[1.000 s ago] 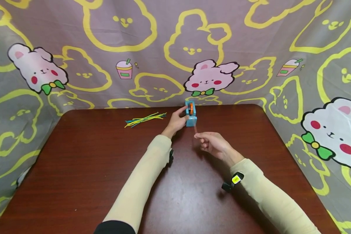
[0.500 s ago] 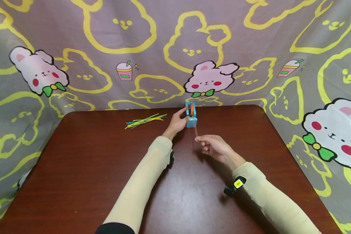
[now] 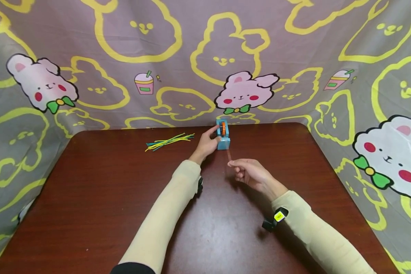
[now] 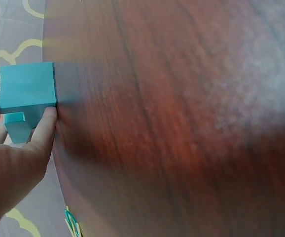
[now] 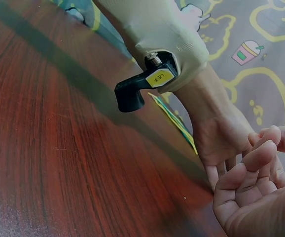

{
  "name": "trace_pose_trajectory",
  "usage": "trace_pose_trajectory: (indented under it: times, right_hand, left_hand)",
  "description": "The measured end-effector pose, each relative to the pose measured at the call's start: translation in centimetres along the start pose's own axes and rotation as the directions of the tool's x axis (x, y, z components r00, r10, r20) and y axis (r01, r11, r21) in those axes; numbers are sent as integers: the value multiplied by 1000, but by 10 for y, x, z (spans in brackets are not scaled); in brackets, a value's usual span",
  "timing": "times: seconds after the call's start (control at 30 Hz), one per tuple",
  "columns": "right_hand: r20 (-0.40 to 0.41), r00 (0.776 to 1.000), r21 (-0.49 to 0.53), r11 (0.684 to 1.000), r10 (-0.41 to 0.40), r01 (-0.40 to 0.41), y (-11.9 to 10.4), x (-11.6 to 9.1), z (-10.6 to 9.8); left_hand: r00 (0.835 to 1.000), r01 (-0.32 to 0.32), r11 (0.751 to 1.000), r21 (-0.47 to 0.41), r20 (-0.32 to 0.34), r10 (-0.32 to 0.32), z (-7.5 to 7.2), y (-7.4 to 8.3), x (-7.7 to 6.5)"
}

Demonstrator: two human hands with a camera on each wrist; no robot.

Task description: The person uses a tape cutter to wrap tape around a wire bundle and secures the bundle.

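Observation:
A blue tape dispenser [image 3: 224,144] with an orange tape core [image 3: 223,128] stands at the far edge of the table, near the curtain. My left hand [image 3: 207,145] holds it from its left side, fingers and thumb against the blue body [image 4: 26,86]. From the dispenser's front, a narrow strip of clear tape [image 3: 229,155] stretches toward me. Its free end is pinched between thumb and index finger of my right hand [image 3: 255,175], the other fingers curled. In the right wrist view, those curled fingers [image 5: 246,173] overlap the left hand and hide the dispenser.
A loose bundle of yellow and blue thin sticks or ties [image 3: 169,142] lies on the brown table [image 3: 89,198], left of the left hand. A patterned curtain [image 3: 178,76] encloses the table's back and sides. Each wrist wears a black camera [image 5: 155,79].
My right hand has drawn slightly toward me, and the strip of tape between it and the dispenser shows a little longer. The left hand keeps its hold on the dispenser.

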State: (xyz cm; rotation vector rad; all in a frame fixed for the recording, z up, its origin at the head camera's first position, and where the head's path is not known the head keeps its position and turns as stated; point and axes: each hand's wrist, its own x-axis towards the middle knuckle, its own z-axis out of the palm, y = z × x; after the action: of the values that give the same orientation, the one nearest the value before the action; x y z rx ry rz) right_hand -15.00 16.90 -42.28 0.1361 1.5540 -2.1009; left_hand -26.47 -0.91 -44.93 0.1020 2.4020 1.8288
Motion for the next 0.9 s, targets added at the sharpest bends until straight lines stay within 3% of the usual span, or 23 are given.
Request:
trace_pose_trajectory:
  times: [0.9]
  right_hand:
    - [38,999,4,1000,-5,5,7,-8,-1]
  left_hand:
    - [1000,-3,1000,-28,-1,3,1,-2,2]
